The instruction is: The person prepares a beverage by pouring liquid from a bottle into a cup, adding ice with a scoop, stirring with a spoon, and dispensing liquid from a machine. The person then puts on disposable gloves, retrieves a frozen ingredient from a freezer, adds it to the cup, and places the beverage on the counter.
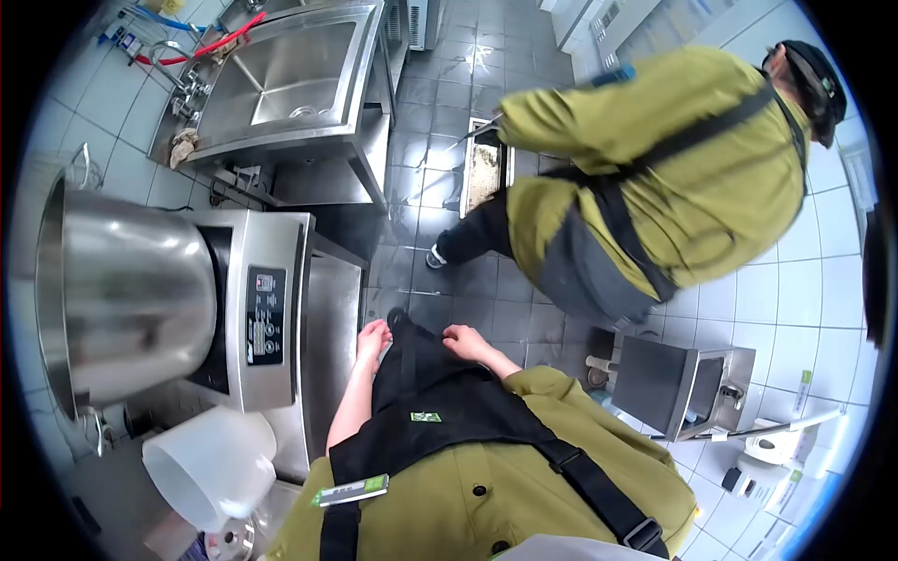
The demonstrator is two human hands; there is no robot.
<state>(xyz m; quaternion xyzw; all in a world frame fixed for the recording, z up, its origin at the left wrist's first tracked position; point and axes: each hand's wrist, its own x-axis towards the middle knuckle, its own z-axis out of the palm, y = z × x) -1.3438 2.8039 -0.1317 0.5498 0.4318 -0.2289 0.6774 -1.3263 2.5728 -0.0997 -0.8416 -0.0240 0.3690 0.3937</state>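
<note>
My left hand point(375, 338) hangs in front of my black apron point(449, 411), with its fingers curled in and nothing visible in them. Close to it on the left is the edge of a steel counter point(332, 327). On the other side of the apron, my right hand point(462, 341) is loosely closed too, and I see no object in it. The two hands are apart. Below them the dark tiled floor shows, with the tip of a shoe point(398, 316).
A co-worker point(673, 168) in an olive shirt bends over an open floor drain point(484, 173), holding a long thin tool. Left stand a steel sink point(281, 75), a large pot point(131, 290) on a cooker point(267, 313), and a white bucket point(210, 467). A wall-mounted steel basin point(655, 388) is right.
</note>
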